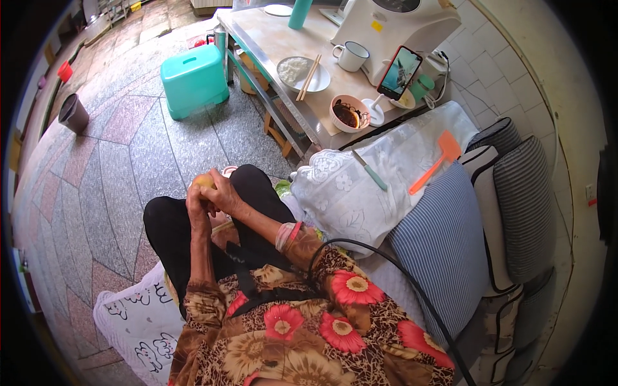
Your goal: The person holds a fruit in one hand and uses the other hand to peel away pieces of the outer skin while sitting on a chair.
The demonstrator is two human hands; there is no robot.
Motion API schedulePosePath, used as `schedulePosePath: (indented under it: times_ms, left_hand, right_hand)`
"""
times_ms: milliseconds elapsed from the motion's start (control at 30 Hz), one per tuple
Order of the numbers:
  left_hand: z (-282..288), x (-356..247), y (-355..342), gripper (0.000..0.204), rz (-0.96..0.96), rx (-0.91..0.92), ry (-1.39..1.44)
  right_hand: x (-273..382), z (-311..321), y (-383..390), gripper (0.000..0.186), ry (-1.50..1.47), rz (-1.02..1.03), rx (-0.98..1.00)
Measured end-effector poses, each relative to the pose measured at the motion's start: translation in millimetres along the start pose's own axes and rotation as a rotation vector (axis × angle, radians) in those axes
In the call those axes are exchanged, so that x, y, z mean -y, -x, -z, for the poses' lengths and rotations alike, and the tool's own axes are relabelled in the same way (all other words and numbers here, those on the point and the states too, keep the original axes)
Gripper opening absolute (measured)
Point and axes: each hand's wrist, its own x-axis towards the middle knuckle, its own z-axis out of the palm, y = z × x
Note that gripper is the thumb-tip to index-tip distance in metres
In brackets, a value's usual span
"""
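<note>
Both my hands are together above my knees. Between them sits a yellowish, rounded piece of produce (205,181), mostly covered by the fingers, so its kind is unclear. My left hand (196,203) curls round it from the left and below. From the right, my right hand (223,193) closes over it, with bent fingers touching the left hand. A paring knife (371,172) with a green handle lies on the white lace cloth (347,212) to my right. Beside the knife rests an orange flat-headed tool (434,162).
On the table (257,29) are a bowl of rice (288,78) with chopsticks (309,77), a pink bowl (338,123) of dark sauce, an enamel mug (352,59) and a phone (399,74) on a stand. A turquoise stool (193,83) and dark bin (74,116) stand on the floor.
</note>
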Motion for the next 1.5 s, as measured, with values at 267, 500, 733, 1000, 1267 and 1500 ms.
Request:
schedulePosePath:
  times_ms: [267, 500, 733, 1000, 1267, 1500]
  left_hand:
    - [-6, -10, 5, 0.045, 0.067, -0.008, 0.117]
    - [8, -13, 5, 0.039, -0.02, -0.11, 0.014]
    - [10, -14, 5, 0.037, -0.005, 0.008, 0.079]
    - [-4, -35, 16, 0.031, 0.016, -0.028, 0.007]
    - [0, -23, 10, 0.031, -0.016, -0.03, 0.016]
    - [-4, -17, 7, 0.034, 0.019, -0.081, 0.031]
  right_hand:
    - [14, 2, 4, 0.049, -0.197, -0.024, -0.087]
    - [8, -1, 1, 0.052, -0.047, 0.042, -0.032]
    - [4, 2, 2, 0.06, -0.009, 0.046, 0.052]
    - [8, 8, 4, 0.056, -0.089, -0.004, 0.137]
    - [13, 3, 5, 0.045, 0.029, 0.007, 0.024]
    - [3, -3, 0, 0.047, 0.099, -0.001, -0.048]
